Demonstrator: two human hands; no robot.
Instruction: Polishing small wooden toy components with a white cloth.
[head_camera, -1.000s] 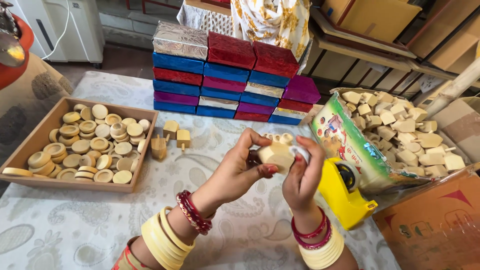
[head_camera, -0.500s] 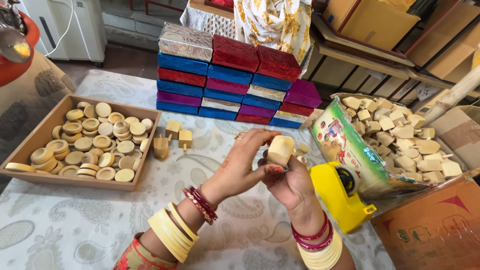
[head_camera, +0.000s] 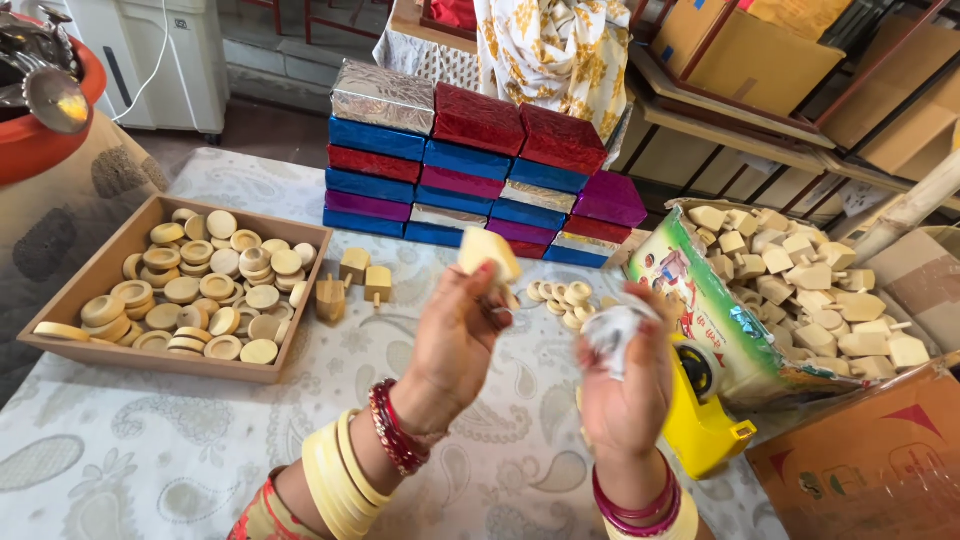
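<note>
Above the patterned tablecloth (head_camera: 150, 440), left hand (head_camera: 455, 340) is pinching a wooden block (head_camera: 487, 255) aloft for inspection; right hand (head_camera: 625, 385) is clutching a crumpled white wad (head_camera: 612, 328).

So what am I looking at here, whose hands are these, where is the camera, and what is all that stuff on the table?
The camera sits on a person's head, looking down at their own two bare hands; there is no machine. The left hand lifts a pale wooden piece. The right hand clutches something crumpled and whitish; what it is, I cannot tell. On the patterned tablecloth lie a wooden tray of round discs, stacked shiny coloured boxes, a yellow tape dispenser, and a box of wooden pieces.
</note>
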